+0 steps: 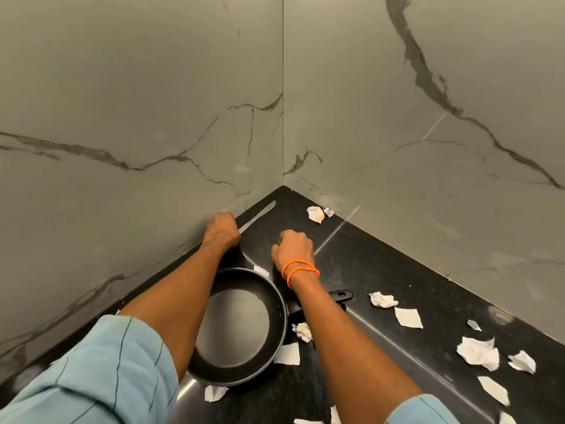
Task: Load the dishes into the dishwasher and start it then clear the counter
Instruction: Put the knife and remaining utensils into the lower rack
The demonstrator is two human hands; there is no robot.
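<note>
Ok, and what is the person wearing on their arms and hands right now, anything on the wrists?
Both forearms are bare, with light blue sleeves pushed up towards the elbows; the fabric has thin dark lines. The left hand wears nothing: no glove, ring or band shows. The right hand is also bare, but its wrist carries orange cord bracelets, wound in a few strands.

Frying pans: one (235, 328), between the two forearms
Knives: one (258, 216), just beyond the left hand (222, 229)
Paper scraps: about fourteen on the desk (382, 270), most to the right of the right hand (293, 249)
Orange wristbands: two (301, 270)
</note>
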